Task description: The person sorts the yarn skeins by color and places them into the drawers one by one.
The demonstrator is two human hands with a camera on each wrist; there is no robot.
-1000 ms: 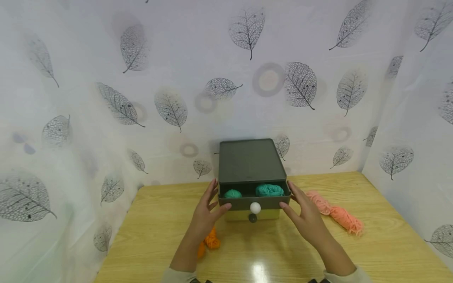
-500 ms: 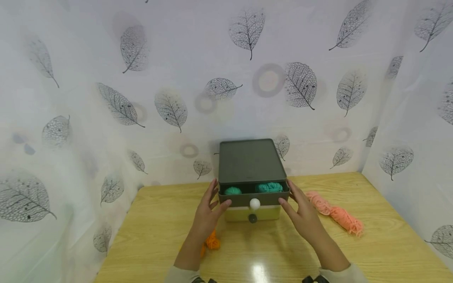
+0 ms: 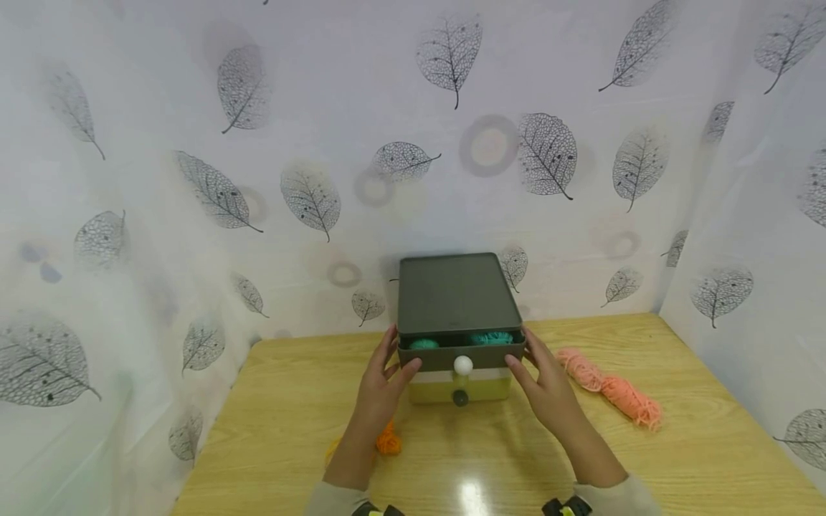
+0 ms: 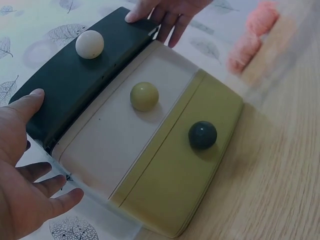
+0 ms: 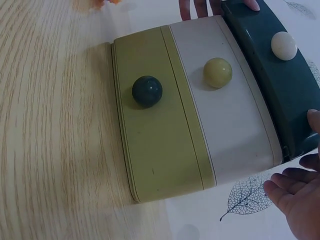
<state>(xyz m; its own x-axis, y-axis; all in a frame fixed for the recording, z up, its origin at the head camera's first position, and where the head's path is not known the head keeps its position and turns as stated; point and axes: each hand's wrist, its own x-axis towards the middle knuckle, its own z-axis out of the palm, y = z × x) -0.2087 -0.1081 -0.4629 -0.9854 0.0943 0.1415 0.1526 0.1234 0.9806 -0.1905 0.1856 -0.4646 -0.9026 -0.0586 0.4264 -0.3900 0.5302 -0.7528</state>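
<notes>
A small chest of three drawers [image 3: 457, 294] stands near the back wall, its dark green top drawer [image 3: 432, 357] partly pulled out. Inside lie a green yarn ball [image 3: 423, 345] and a teal yarn skein [image 3: 492, 338], mostly hidden by the drawer front. My left hand [image 3: 379, 390] touches the drawer's left end, thumb on the front face and fingers spread along the side. At the right end my right hand [image 3: 548, 393] does the same. Between the thumbs is a white round knob [image 3: 462, 365]. Below, the white middle drawer [image 4: 115, 135] and olive bottom drawer [image 4: 170, 175] are closed.
Two pink yarn skeins [image 3: 609, 387] lie on the wooden table [image 3: 697, 444] to the right. Orange yarn [image 3: 388, 439] sits beside my left forearm, partly covered by it. A leaf-patterned sheet [image 3: 413, 107] hangs behind and at both sides.
The top drawer has slid inward, away from me, so less of the green and teal yarn shows. Both hands have moved forward with it, thumbs still on its front.
</notes>
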